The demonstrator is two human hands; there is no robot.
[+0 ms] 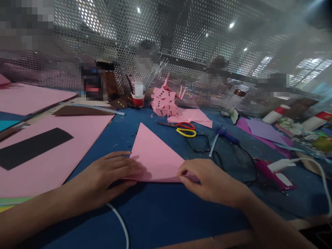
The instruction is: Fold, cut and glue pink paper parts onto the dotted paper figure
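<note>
A pink paper sheet (pixel 155 155), folded into a triangle, lies on the blue table with its straight edge toward me. My left hand (pixel 114 171) rests flat over its left corner, fingers stretched out. At the right corner, my right hand (pixel 204 176) pinches the paper between thumb and curled fingers. Beyond the triangle lie scissors (pixel 185 129) with one red and one yellow handle. Behind them stands a pink paper model (pixel 164 100) with black dots, beside pink paper scraps (pixel 194 116).
A blue glue gun (pixel 228 135) with a black cord lies at right, near a magenta power strip (pixel 277 174) with a white plug. Pink sheets (pixel 85 138) and a black strip (pixel 36 147) lie at left. A white cable (pixel 120 221) runs near my left wrist.
</note>
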